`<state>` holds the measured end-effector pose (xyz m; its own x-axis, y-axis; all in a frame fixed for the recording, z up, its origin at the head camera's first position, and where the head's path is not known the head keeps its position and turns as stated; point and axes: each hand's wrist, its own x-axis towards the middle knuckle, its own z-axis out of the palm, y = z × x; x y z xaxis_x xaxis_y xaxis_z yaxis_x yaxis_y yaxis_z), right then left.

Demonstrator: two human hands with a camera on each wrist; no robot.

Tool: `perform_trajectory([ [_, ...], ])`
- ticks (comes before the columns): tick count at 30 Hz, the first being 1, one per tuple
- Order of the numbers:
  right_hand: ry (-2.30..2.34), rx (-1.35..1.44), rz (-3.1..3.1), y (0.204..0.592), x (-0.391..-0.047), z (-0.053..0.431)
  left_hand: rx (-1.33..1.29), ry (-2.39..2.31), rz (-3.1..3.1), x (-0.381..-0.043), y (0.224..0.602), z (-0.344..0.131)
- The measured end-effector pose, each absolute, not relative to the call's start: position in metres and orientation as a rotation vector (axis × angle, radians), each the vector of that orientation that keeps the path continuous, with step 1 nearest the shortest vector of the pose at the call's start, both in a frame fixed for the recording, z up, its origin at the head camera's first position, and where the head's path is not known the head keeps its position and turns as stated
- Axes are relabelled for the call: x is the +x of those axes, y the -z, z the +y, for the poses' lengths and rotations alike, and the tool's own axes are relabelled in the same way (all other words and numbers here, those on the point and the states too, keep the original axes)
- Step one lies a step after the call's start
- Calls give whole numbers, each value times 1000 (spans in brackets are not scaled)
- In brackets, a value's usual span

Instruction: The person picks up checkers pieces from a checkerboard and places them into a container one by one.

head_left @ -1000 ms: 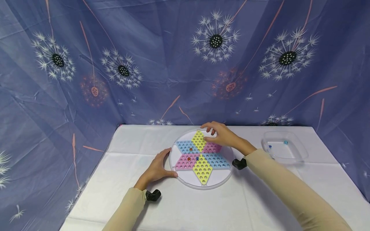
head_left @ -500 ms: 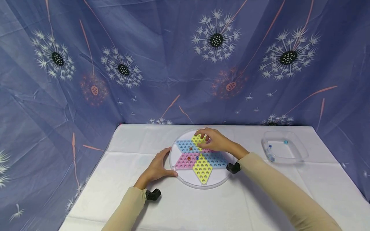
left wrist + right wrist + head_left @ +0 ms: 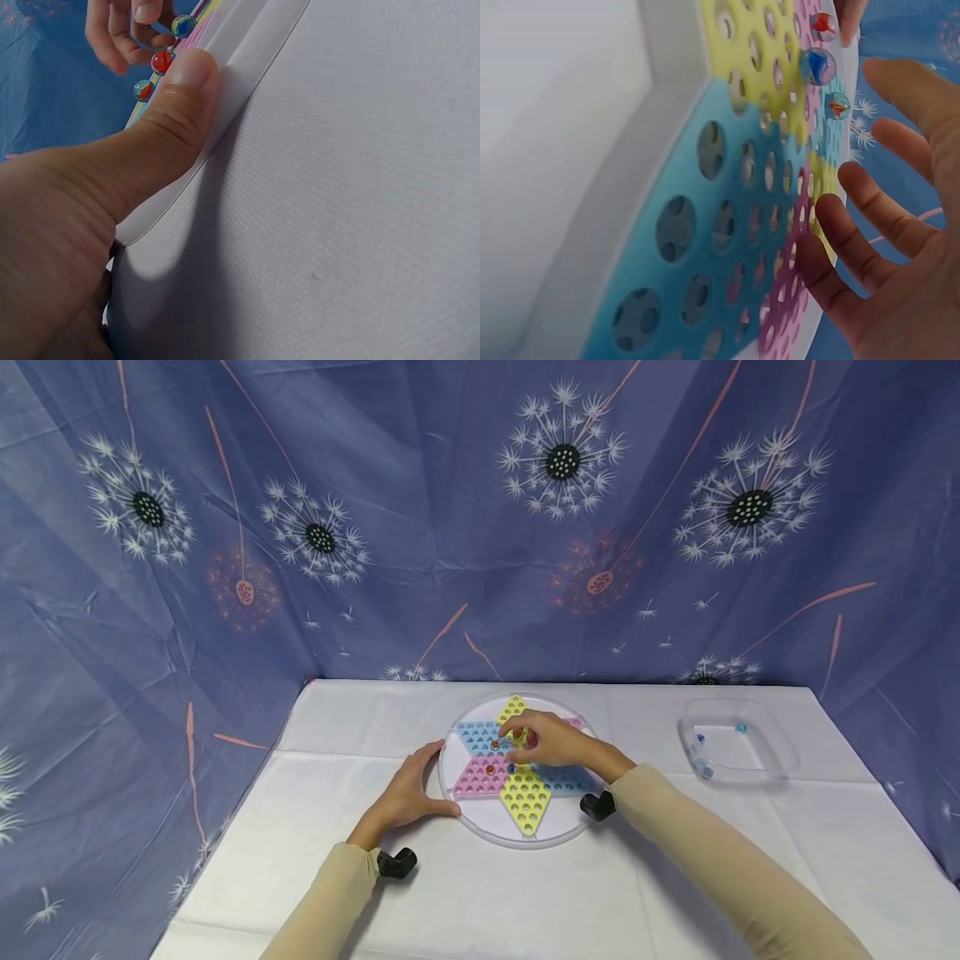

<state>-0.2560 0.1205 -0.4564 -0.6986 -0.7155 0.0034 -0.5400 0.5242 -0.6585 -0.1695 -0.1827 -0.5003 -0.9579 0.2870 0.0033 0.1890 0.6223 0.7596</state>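
Note:
A round white Chinese checkers board (image 3: 480,822) with yellow, pink and blue sections lies on the table. Near its middle sit a blue marble (image 3: 512,768), a red marble (image 3: 491,769) and a red-and-green marble (image 3: 143,91). My left hand (image 3: 405,793) rests along the board's left rim, its thumb (image 3: 176,112) stretched out against the edge. Over the board's centre hovers my right hand (image 3: 551,739). Its fingers are spread and loosely bent, and nothing shows between them. The right thumb (image 3: 907,86) is close to the marbles; contact cannot be told.
To the right of the board stands a clear plastic container (image 3: 780,752) with several blue marbles lying in it. A white cloth (image 3: 525,902) covers the table. Behind it hangs a blue curtain (image 3: 435,485) with dandelion prints.
My right hand has moved left and nearer, from the board's far right side to its centre beside the marbles. My left hand and the marbles on the board have stayed put.

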Motion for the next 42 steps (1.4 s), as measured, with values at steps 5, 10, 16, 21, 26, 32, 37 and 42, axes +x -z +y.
perform_trajectory([
  [5,885,-1053,2476,457,-254,120,405,-1251,2718,-170,499,-183],
  [10,834,-1060,2485,459,-254,121,400,-1244,2713,-170,500,-184],
  [16,809,-1132,2493,464,-252,122,401,-1243,2712,-171,500,-184],
  [21,817,-1120,2499,463,-250,122,399,-1243,2713,-171,499,-184],
  [26,822,-1091,2498,464,-249,121,396,-1242,2711,-170,499,-184],
  [32,827,-1098,2499,467,-250,121,396,-1240,2714,-169,498,-183],
  [37,830,-1093,2500,466,-249,121,400,-1246,2714,-169,498,-183],
  [42,829,-1097,2504,464,-248,122,410,-1255,2715,-169,498,-183],
])
